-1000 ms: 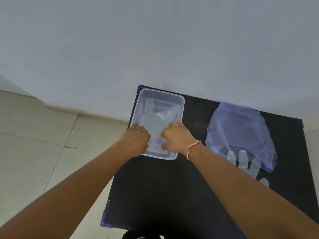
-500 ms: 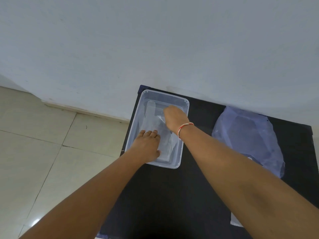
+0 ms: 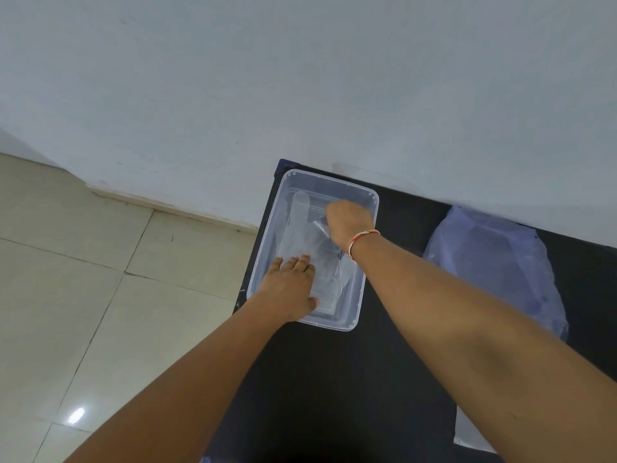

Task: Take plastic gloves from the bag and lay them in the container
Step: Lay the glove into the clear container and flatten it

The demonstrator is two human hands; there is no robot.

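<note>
A clear rectangular plastic container (image 3: 369, 195) sits at the far left corner of a black table (image 3: 350, 379). Inside it lies a transparent plastic glove (image 3: 300, 225), its fingers pointing toward the wall. My left hand (image 3: 292, 285) lies flat, fingers spread, pressing on the glove's cuff end at the container's near side. My right hand (image 3: 349, 220), with a red-and-white thread on the wrist, reaches into the far part of the container; its fingers curl down onto the glove and are hidden. A bluish translucent plastic bag (image 3: 494, 262) lies to the right on the table.
A pale wall runs right behind the table. Beige floor tiles (image 3: 83, 295) spread out to the left beyond the table's left edge. A piece of clear plastic (image 3: 470, 436) shows under my right forearm near the table's right front.
Both hands went from the container's near edge into it. The left hand flattened on the glove; the right moved to the far end. Since half a second ago little has moved.
</note>
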